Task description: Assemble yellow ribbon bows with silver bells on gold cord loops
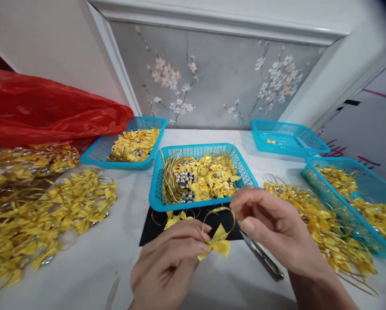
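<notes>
Between the thumb and fingers of my left hand (176,258) is a yellow ribbon bow (221,245), pinched at its left side. A thin gold cord (219,209) curves up from the bow in a loop. My right hand (273,219) is closed at the right side of that loop, its thumb and forefinger gripping the cord; the exact contact is partly hidden. Under the hands lies a black mat (147,232), with more yellow bows (175,218) on it. A slim metal tool (266,259) rests on the table beneath my right hand.
Ahead stands a blue basket (154,185) of bows, silver beads and gold cords. Other blue baskets sit at back left (92,159), back right (290,150) and right (344,211). Bow piles lie left (66,202) and right (328,224). A red plastic bag (51,107) is at left.
</notes>
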Available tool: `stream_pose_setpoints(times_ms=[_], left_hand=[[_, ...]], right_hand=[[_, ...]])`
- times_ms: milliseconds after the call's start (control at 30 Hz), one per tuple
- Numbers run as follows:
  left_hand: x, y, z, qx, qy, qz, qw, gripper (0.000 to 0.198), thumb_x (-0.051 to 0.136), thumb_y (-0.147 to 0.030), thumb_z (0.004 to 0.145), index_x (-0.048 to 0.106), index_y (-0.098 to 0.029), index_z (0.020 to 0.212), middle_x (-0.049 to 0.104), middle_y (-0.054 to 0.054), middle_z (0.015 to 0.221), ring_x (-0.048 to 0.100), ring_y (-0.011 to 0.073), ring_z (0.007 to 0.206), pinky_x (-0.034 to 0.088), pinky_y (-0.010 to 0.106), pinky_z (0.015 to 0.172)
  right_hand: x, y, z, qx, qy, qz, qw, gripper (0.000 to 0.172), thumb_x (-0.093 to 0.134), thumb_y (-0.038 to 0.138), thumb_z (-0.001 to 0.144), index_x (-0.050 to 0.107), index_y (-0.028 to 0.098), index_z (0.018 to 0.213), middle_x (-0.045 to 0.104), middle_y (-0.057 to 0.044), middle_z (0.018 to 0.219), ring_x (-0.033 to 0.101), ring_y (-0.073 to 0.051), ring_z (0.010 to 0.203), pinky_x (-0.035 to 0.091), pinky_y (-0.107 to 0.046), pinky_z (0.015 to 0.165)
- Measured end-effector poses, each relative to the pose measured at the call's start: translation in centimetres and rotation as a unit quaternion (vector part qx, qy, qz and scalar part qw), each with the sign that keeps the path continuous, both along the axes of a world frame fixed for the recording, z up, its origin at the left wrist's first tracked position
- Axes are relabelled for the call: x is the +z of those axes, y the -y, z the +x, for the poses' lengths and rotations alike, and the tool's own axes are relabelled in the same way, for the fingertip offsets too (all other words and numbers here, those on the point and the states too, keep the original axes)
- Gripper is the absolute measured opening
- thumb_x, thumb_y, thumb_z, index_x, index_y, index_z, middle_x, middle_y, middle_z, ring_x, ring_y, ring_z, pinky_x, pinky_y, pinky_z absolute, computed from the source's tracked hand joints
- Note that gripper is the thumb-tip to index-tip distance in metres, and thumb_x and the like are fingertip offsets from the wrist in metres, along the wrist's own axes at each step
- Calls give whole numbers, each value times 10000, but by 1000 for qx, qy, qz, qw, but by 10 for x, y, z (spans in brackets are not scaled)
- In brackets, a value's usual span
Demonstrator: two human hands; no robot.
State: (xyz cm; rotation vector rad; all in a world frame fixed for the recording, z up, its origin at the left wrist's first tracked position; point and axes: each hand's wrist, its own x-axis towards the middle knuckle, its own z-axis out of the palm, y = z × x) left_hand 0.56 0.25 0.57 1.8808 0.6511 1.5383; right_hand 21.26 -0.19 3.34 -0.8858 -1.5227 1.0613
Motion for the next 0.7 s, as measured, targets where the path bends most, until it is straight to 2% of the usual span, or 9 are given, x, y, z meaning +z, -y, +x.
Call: stream_pose_setpoints(times_ms=[100,200,267,400,567,633,700], left_hand=[[-2,1,4,-2,79,-163,983,224,681,-16,781,726,-228,835,737,-17,786,693,148,818,583,242,786],[-4,4,5,1,134,-318,939,96,720,-160,812,746,-252,822,753,-20,811,673,114,766,546,162,707],[-5,5,6,14,149,-385,911,45,745,-210,800,756,-251,816,755,-22,804,655,96,728,516,129,669],[-2,4,9,0,162,-436,886,47,781,-260,764,758,-219,758,716,-24,721,599,90,682,480,128,640],[5,1,13,-75,210,-503,835,221,705,-368,826,724,-186,701,604,-17,666,528,107,666,483,186,651],[6,2,13,-90,217,-504,831,249,676,-423,836,722,-194,751,613,-2,739,547,135,718,507,239,694],[6,2,12,-89,207,-492,841,264,671,-458,830,717,-201,792,618,2,781,554,143,737,506,252,709]], right_hand=[[-1,1,-1,27,-1,-11,1000,203,641,264,891,603,282,1089,562,-13,939,522,-136,775,435,-260,635],[0,0,-5,38,29,0,999,108,649,264,878,627,239,981,559,-12,875,510,-132,735,412,-256,603],[0,0,-9,32,46,-10,998,76,652,267,871,623,217,920,538,7,789,479,-117,659,383,-244,558],[-1,-1,-18,9,101,-28,994,104,627,255,882,598,193,803,523,17,713,464,-115,625,366,-240,538],[-5,-3,-23,19,91,-43,995,180,572,242,923,566,188,752,521,19,716,465,-108,640,364,-232,553],[-7,-3,-22,16,75,-57,995,177,575,261,923,569,187,763,506,25,706,447,-102,610,347,-228,529],[-8,-3,-22,10,70,-62,996,185,577,275,922,565,186,760,492,30,692,429,-99,590,333,-228,515]])
